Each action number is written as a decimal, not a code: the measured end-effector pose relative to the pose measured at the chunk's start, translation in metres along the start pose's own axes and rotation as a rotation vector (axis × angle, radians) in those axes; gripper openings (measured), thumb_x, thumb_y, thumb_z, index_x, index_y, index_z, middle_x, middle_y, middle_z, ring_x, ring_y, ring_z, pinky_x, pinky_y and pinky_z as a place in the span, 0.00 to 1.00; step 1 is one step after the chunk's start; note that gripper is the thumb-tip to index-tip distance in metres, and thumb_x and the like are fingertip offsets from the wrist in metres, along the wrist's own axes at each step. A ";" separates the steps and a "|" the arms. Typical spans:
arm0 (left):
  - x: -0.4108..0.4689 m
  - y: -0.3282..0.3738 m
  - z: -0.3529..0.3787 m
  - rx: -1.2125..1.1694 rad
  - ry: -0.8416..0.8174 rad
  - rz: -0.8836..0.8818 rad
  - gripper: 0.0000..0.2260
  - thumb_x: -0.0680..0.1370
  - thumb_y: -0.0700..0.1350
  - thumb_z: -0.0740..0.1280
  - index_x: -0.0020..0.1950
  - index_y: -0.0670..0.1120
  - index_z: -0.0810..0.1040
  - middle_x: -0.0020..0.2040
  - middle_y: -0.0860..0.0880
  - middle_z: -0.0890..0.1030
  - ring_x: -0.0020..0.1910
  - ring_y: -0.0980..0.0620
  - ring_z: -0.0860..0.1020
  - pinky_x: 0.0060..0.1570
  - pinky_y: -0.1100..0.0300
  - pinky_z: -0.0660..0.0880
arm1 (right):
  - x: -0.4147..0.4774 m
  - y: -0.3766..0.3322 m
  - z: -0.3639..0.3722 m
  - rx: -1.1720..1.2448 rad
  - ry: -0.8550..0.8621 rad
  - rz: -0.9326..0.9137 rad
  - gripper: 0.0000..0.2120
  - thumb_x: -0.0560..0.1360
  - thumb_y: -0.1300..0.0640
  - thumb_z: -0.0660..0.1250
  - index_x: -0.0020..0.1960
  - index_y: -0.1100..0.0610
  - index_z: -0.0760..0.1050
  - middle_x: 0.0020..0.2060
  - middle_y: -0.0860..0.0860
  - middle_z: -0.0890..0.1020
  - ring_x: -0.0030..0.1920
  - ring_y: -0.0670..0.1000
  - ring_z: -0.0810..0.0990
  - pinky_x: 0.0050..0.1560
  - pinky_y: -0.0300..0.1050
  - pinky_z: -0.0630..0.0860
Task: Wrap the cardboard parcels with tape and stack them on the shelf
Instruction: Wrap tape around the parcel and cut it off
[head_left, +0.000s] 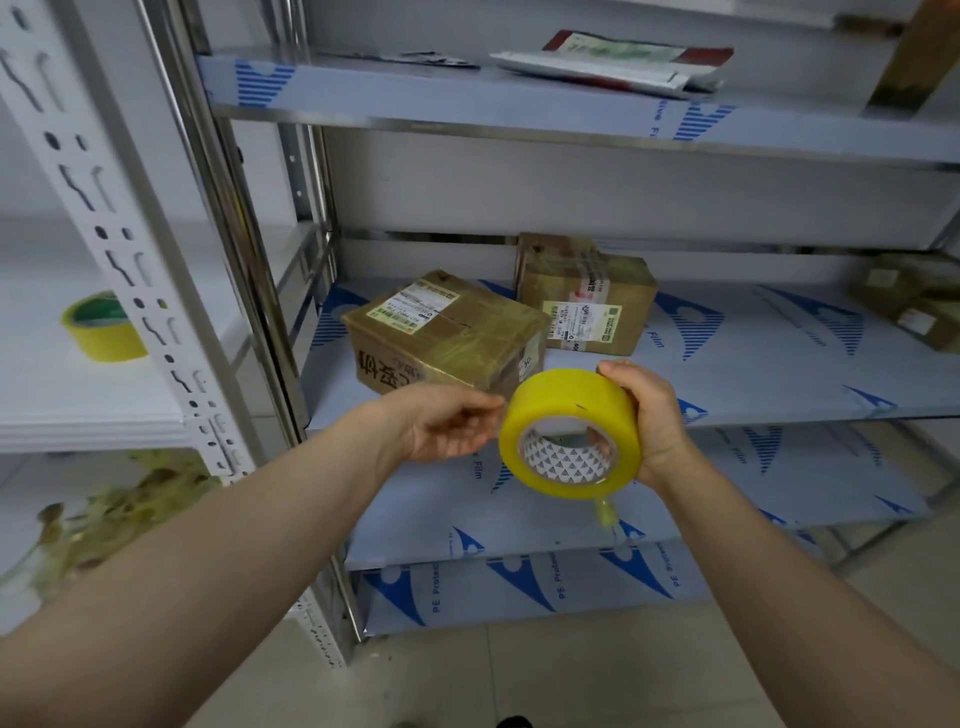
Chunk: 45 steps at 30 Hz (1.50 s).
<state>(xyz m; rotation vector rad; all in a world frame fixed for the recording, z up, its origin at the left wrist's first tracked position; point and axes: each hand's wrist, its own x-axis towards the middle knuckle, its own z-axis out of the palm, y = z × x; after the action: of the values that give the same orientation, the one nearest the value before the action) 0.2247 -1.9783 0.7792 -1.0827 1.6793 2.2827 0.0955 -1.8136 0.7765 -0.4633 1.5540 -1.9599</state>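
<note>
Right hand (657, 421) grips a yellow tape roll (569, 410); left hand (447, 423), fingers loosely curled and empty, just beside the roll.

Steel shelving (779, 358) with film-covered boards, white slotted rack (119, 249), pale tiled floor (571, 675)

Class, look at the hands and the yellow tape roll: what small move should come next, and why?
Probably the left hand should pinch the loose tape end hanging under the round yellow tape roll. The right hand already grips the roll, and the left holds nothing.
</note>
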 end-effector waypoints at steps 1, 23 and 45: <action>-0.001 0.001 0.000 0.030 0.015 0.017 0.05 0.78 0.44 0.67 0.44 0.43 0.77 0.36 0.47 0.79 0.34 0.54 0.78 0.38 0.61 0.77 | -0.001 -0.001 0.001 -0.009 -0.009 0.017 0.06 0.67 0.55 0.70 0.42 0.56 0.77 0.42 0.61 0.75 0.44 0.60 0.74 0.48 0.58 0.72; 0.006 0.094 -0.064 0.321 0.556 0.492 0.12 0.74 0.39 0.72 0.32 0.42 0.74 0.20 0.48 0.74 0.16 0.57 0.70 0.20 0.66 0.72 | 0.025 -0.047 0.083 -0.151 -0.205 0.031 0.27 0.64 0.44 0.74 0.56 0.60 0.78 0.51 0.58 0.83 0.51 0.58 0.81 0.60 0.60 0.74; 0.111 0.136 -0.179 1.054 0.836 0.156 0.17 0.80 0.42 0.62 0.66 0.35 0.70 0.63 0.38 0.74 0.61 0.41 0.74 0.57 0.53 0.73 | 0.123 -0.067 0.134 -0.917 -0.325 -0.103 0.03 0.75 0.51 0.69 0.47 0.45 0.81 0.43 0.40 0.80 0.45 0.42 0.77 0.43 0.38 0.74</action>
<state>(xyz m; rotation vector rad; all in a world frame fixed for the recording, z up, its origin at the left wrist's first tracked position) 0.1636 -2.2208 0.7967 -1.6317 2.7428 0.5921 0.0665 -1.9837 0.8651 -1.1701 2.1508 -1.0420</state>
